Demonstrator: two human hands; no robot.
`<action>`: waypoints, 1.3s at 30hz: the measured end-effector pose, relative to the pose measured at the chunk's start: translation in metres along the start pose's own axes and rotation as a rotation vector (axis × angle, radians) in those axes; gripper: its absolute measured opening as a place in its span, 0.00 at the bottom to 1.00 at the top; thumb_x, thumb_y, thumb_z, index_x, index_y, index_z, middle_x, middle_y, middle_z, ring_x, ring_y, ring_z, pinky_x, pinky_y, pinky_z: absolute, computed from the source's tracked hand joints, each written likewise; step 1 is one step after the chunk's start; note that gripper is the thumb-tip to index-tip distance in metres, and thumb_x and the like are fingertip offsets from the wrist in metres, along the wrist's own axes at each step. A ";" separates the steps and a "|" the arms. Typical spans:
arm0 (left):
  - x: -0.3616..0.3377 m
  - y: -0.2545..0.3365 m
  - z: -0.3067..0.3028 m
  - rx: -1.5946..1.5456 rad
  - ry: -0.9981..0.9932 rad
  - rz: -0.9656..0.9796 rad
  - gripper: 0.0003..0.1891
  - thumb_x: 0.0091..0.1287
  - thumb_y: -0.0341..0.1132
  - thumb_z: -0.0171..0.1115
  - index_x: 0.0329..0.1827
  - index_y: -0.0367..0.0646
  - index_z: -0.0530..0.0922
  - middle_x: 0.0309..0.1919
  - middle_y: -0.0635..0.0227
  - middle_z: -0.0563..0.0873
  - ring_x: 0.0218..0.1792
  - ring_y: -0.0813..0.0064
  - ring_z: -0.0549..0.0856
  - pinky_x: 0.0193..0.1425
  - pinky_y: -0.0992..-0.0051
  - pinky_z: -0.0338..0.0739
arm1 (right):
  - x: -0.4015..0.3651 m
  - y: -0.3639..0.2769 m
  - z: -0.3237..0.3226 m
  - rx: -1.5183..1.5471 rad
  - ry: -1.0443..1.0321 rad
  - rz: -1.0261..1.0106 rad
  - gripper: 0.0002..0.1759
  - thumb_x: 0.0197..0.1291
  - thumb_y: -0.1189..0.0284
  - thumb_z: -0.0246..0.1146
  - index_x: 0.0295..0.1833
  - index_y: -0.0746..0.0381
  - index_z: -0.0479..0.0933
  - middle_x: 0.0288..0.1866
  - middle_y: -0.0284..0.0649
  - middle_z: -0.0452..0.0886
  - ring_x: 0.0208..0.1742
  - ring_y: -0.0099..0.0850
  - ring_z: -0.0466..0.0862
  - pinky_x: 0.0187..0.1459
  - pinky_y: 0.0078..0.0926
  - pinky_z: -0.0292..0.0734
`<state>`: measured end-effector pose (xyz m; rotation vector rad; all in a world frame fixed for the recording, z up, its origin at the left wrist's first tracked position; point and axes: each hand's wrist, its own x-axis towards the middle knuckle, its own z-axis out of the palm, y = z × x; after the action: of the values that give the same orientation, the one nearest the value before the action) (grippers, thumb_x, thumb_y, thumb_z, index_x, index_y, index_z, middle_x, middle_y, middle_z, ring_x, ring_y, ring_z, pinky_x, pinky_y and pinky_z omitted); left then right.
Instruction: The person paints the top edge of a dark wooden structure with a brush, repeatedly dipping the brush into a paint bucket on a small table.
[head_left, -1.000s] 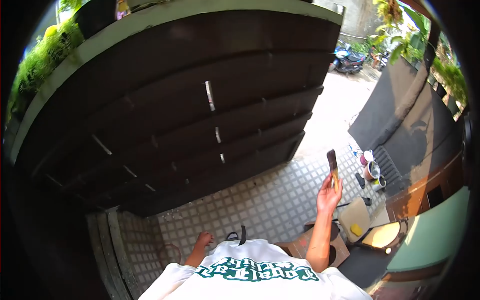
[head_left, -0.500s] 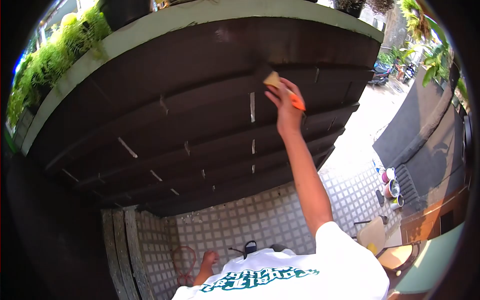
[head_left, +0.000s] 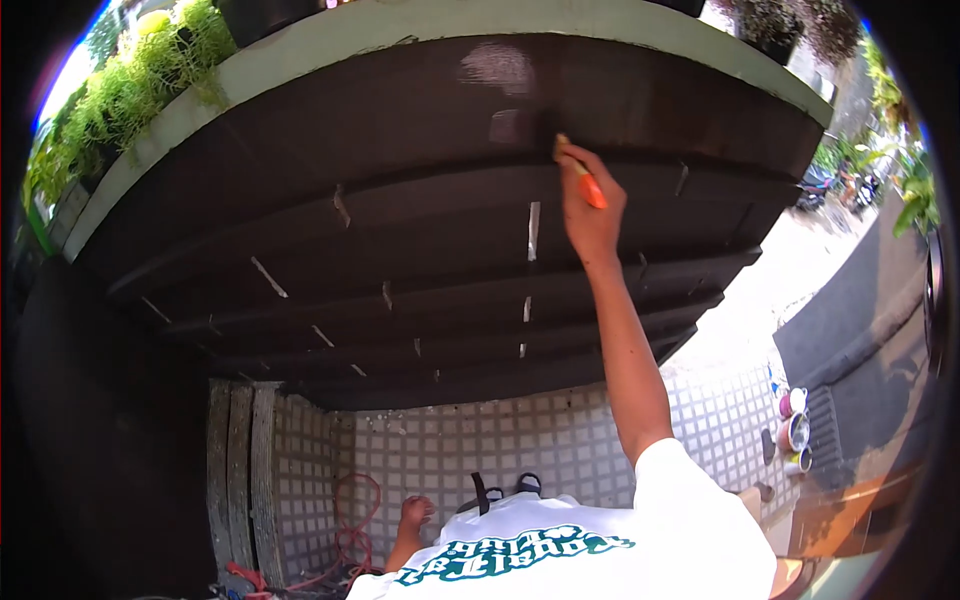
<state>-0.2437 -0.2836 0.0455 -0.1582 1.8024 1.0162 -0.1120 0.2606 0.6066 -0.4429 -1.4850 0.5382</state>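
Observation:
My right hand (head_left: 595, 205) is raised against the dark brown wall (head_left: 400, 120) and closed around a paintbrush (head_left: 592, 187) with an orange handle. The brush's pale bristle end points up and touches or nearly touches the top band of the wall. Left of it, a shiny wet-looking patch (head_left: 500, 68) and a smaller one show on that band. My left hand (head_left: 416, 512) hangs low by my side over the tiled floor, its fingers loosely curled, with nothing visible in it.
A pale green ledge (head_left: 420, 40) with potted plants (head_left: 150, 90) caps the wall. Several paint cans (head_left: 795, 432) stand at the right on the tiled floor (head_left: 480, 435). Wooden planks (head_left: 240, 480) and a red hose (head_left: 350, 540) are at lower left.
My right hand has turned and moved slightly right with the paintbrush, which now appears edge-on. The view has shifted, and the shiny patches show more clearly. My left hand stays low.

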 end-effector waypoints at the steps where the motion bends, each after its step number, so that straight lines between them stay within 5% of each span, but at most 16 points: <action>1: 0.003 0.001 0.002 -0.015 0.022 0.011 0.14 0.71 0.42 0.63 0.54 0.47 0.81 0.46 0.63 0.91 0.40 0.63 0.91 0.39 0.60 0.82 | 0.003 0.003 -0.008 -0.087 0.056 -0.065 0.09 0.73 0.75 0.65 0.54 0.66 0.85 0.48 0.47 0.90 0.49 0.36 0.91 0.54 0.30 0.82; 3: -0.004 0.005 0.008 -0.041 0.061 0.037 0.14 0.71 0.42 0.64 0.54 0.46 0.81 0.45 0.62 0.91 0.40 0.63 0.91 0.38 0.61 0.82 | 0.008 0.001 -0.020 -0.263 0.171 -0.191 0.08 0.72 0.77 0.64 0.52 0.65 0.85 0.49 0.48 0.89 0.50 0.43 0.90 0.55 0.35 0.83; 7: -0.023 0.001 0.018 -0.100 0.108 0.095 0.14 0.72 0.41 0.64 0.53 0.44 0.81 0.44 0.62 0.92 0.40 0.62 0.92 0.38 0.61 0.83 | 0.001 -0.001 0.006 -0.364 0.078 -0.220 0.08 0.69 0.79 0.64 0.50 0.64 0.85 0.50 0.49 0.88 0.53 0.50 0.88 0.55 0.44 0.83; 10: -0.035 -0.008 0.026 -0.120 0.144 0.067 0.13 0.72 0.40 0.64 0.52 0.43 0.81 0.44 0.61 0.91 0.41 0.61 0.92 0.39 0.61 0.84 | -0.013 -0.010 0.048 -0.166 -0.020 -0.304 0.08 0.68 0.78 0.65 0.51 0.64 0.85 0.51 0.50 0.88 0.54 0.50 0.88 0.56 0.45 0.84; 16: -0.038 -0.013 0.019 -0.143 0.124 0.006 0.11 0.70 0.39 0.64 0.50 0.43 0.82 0.41 0.61 0.91 0.37 0.62 0.92 0.32 0.64 0.83 | -0.029 -0.020 0.083 0.147 -0.271 -0.204 0.09 0.69 0.77 0.66 0.53 0.63 0.86 0.58 0.51 0.88 0.59 0.52 0.88 0.61 0.41 0.83; 20: -0.031 -0.016 -0.001 -0.182 0.111 -0.004 0.10 0.69 0.37 0.64 0.48 0.43 0.81 0.38 0.63 0.90 0.32 0.62 0.91 0.27 0.66 0.80 | -0.011 0.000 0.026 -0.034 -0.073 -0.149 0.09 0.70 0.80 0.64 0.51 0.65 0.87 0.54 0.49 0.90 0.57 0.45 0.90 0.60 0.36 0.82; 23: -0.019 -0.027 -0.028 -0.159 0.073 -0.014 0.13 0.71 0.38 0.61 0.54 0.45 0.81 0.49 0.59 0.90 0.46 0.56 0.91 0.52 0.52 0.83 | 0.000 -0.001 -0.010 -0.330 0.157 -0.190 0.09 0.73 0.77 0.63 0.51 0.66 0.87 0.53 0.50 0.90 0.55 0.47 0.90 0.59 0.37 0.82; 25: -0.009 -0.031 -0.040 -0.143 0.073 -0.046 0.12 0.71 0.38 0.61 0.53 0.45 0.81 0.49 0.60 0.90 0.46 0.56 0.91 0.52 0.52 0.83 | -0.001 0.000 -0.002 -0.337 0.160 -0.148 0.09 0.73 0.77 0.62 0.51 0.66 0.87 0.53 0.50 0.89 0.55 0.48 0.89 0.59 0.38 0.82; 29: 0.001 -0.032 -0.061 -0.123 0.094 -0.076 0.12 0.71 0.39 0.61 0.54 0.45 0.80 0.49 0.60 0.90 0.45 0.56 0.91 0.52 0.51 0.82 | -0.027 -0.017 0.061 -0.340 0.038 -0.228 0.10 0.71 0.79 0.62 0.52 0.66 0.86 0.52 0.51 0.89 0.55 0.51 0.88 0.58 0.42 0.82; 32: 0.003 -0.023 -0.071 -0.185 0.113 -0.047 0.11 0.72 0.39 0.61 0.51 0.45 0.82 0.43 0.64 0.91 0.37 0.63 0.91 0.38 0.62 0.82 | -0.055 -0.049 0.129 -0.172 -0.093 -0.294 0.09 0.70 0.79 0.64 0.52 0.65 0.86 0.53 0.50 0.89 0.58 0.49 0.89 0.60 0.39 0.82; 37: 0.000 0.004 -0.088 -0.163 0.128 -0.024 0.12 0.72 0.40 0.61 0.54 0.46 0.81 0.45 0.65 0.91 0.40 0.64 0.92 0.38 0.63 0.82 | -0.083 -0.090 0.212 0.309 -0.284 -0.103 0.10 0.70 0.78 0.66 0.53 0.63 0.87 0.57 0.51 0.89 0.58 0.46 0.90 0.60 0.36 0.83; 39: -0.001 0.009 -0.096 -0.130 0.130 -0.047 0.12 0.73 0.39 0.60 0.54 0.46 0.81 0.45 0.65 0.91 0.40 0.64 0.92 0.39 0.63 0.82 | -0.080 -0.082 0.212 0.270 -0.250 -0.079 0.09 0.70 0.78 0.65 0.52 0.63 0.87 0.56 0.51 0.89 0.58 0.44 0.90 0.60 0.35 0.82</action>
<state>-0.3154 -0.3453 0.0632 -0.3525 1.8404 1.1113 -0.3185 0.1368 0.5993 -0.1068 -1.6315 0.7403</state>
